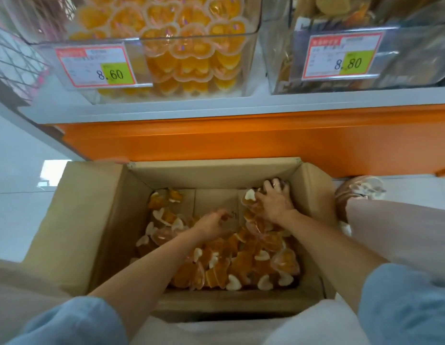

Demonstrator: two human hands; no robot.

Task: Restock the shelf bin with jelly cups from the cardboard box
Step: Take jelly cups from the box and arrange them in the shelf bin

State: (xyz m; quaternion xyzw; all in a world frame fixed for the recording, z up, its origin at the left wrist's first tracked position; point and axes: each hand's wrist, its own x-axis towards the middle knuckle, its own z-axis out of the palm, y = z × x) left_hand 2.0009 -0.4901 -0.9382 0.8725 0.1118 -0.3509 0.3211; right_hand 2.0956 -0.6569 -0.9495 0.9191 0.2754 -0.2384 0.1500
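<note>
An open cardboard box (92, 220) stands on the floor below the shelf, holding several heart-shaped orange jelly cups (241, 265). Both my hands are down inside it. My right hand (273, 204) lies over a cluster of cups at the box's far right corner, its fingers curled round them. In the middle of the box my left hand (214, 224) hovers with loosely curled fingers just above the cups; whether it holds one is unclear. On the shelf above, the clear bin (251, 61) with the 8.60 price tag is filled with the same orange jelly cups.
A second clear bin (415, 58) with an 8.80 tag sits to the right on the white shelf (241, 107). An orange panel (241, 140) runs below the shelf edge. My shoe (358, 192) and leg are beside the box's right wall. White floor tiles lie left.
</note>
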